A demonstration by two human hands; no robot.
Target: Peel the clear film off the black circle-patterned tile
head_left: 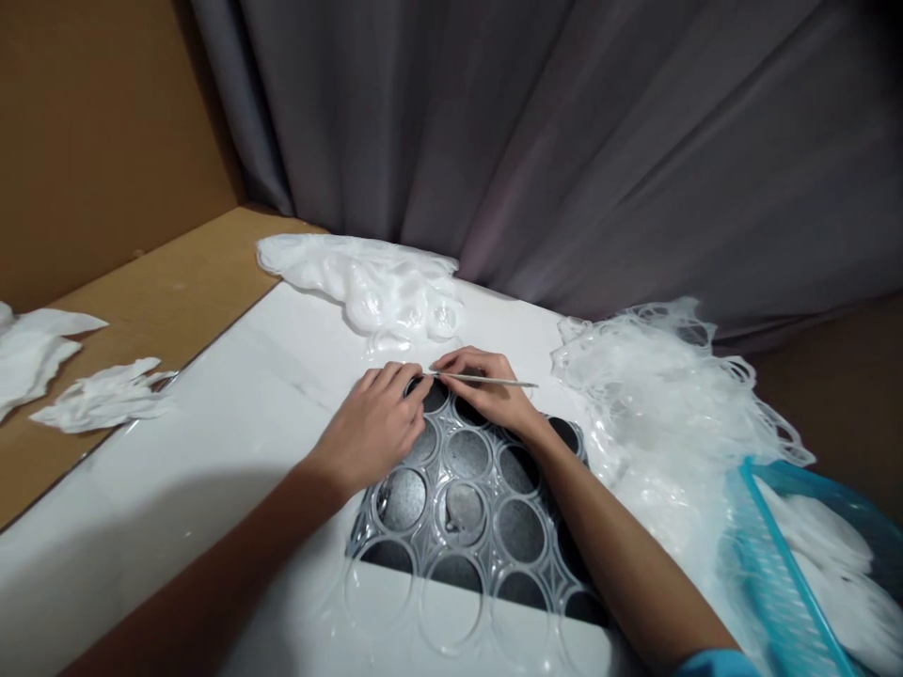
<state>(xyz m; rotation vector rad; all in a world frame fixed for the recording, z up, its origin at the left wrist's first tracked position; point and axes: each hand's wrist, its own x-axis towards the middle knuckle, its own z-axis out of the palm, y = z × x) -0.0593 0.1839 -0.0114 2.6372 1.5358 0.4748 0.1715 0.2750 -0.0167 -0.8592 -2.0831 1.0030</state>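
A clear plastic sheet (pixel 489 553) with rows of round cells lies over a dark mat (pixel 462 571) on the white table. My left hand (pixel 377 418) is at the sheet's far edge, its fingers bent and pinched together on the plastic. Close beside it, my right hand (pixel 494 384) grips a slim metal tool (pixel 504 381) shaped like a scalpel handle. The tool's tip points left, towards my left fingertips, and I cannot make out its end. Both hands cover part of the sheet's far row.
Glossy white moulded sheets (pixel 373 282) are stacked at the back. Holed plastic scraps (pixel 663 385) pile up on the right, near a blue basket (pixel 783 555) with white rounded pieces. Crumpled white gloves (pixel 105 400) lie left, by the brown board (pixel 204 273). A grey curtain (pixel 494 122) hangs behind.
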